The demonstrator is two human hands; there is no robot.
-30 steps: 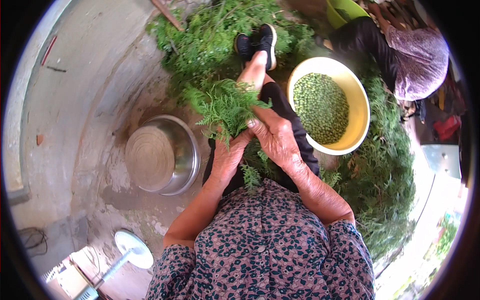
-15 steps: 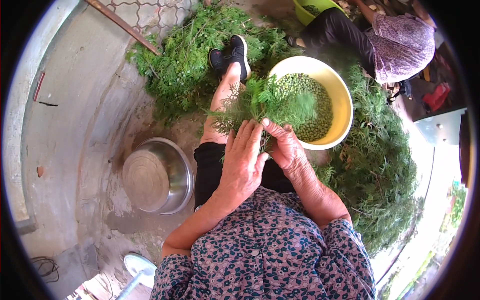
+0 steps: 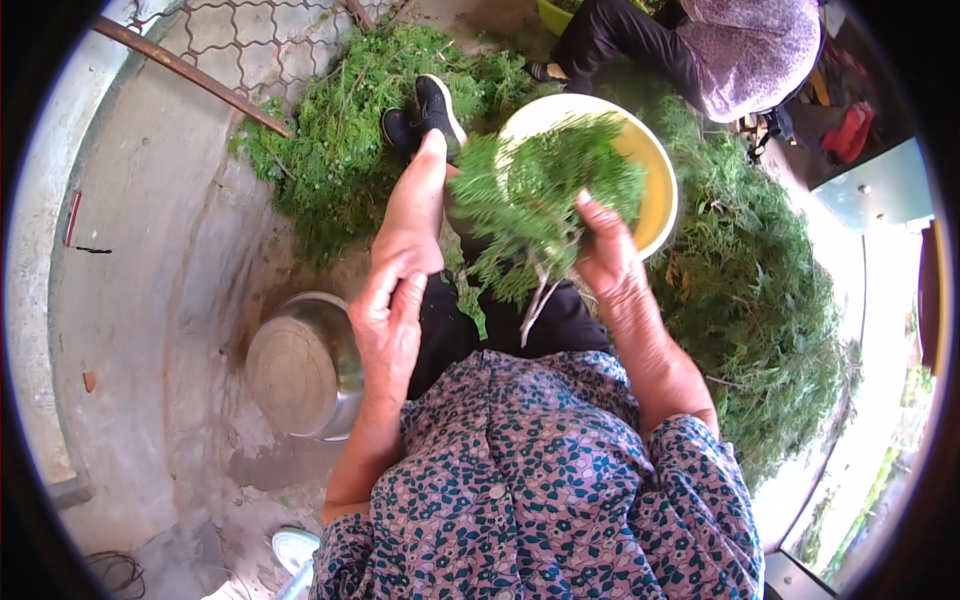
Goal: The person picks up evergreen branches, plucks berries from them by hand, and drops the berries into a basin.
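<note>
Head view. Two hands are in frame. The right hand [image 3: 608, 262] is closed around one bunch of green sprigs [image 3: 535, 205], gripping it at the pale stems; the bunch is held over the near rim of one yellow bowl [image 3: 655, 185], covering most of its inside. The left hand [image 3: 388, 325] holds nothing: its fingers are loosely extended, lying against the person's bare shin just left of the bunch (contact with the sprigs cannot be confirmed).

One steel bowl [image 3: 300, 365] stands on the concrete floor [image 3: 150, 300], to the left of the left hand. One large heap of greenery [image 3: 760, 300] wraps around the yellow bowl from upper left to right. One black shoe [image 3: 432, 108] shows clearly, resting on the heap. One second person [image 3: 740, 45] sits at the top edge. No packages, labels or signs are legible.
</note>
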